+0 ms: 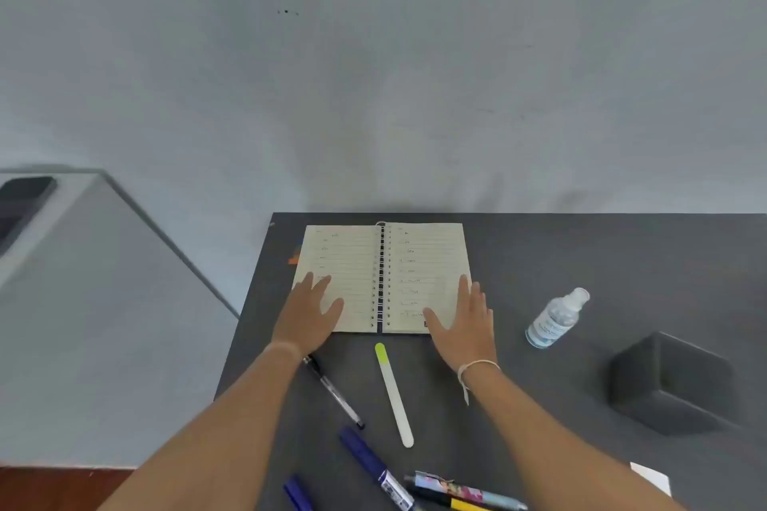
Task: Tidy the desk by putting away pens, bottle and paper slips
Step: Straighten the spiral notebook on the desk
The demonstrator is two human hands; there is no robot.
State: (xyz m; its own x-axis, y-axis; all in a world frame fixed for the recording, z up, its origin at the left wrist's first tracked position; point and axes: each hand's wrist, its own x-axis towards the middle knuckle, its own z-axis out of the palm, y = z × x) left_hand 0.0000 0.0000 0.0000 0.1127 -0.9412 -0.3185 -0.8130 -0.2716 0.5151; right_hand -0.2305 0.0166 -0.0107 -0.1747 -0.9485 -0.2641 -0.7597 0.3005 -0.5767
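An open spiral notebook [384, 257] lies at the back of the dark desk [560, 253]. My left hand [309, 313] rests flat on its left page and my right hand [465, 322] flat on its right page, fingers spread, holding nothing. Below the notebook lie a clear black-tipped pen [334, 392] and a white stick with a yellow-green end [393, 394]. Near the front edge lie a blue marker [373, 465], another blue pen [298, 494], a patterned pen [465, 490] and a black-and-yellow pen [450, 502]. A small clear bottle [556, 317] lies tilted to the right. A white paper slip [651, 477] shows at the front right.
A dark open box [672, 386] stands on the desk's right side. An orange scrap [294, 257] peeks out at the notebook's left edge. A grey wall rises behind the desk. To the left is a white cabinet [83, 261] with a dark phone-like object [23, 199] on top.
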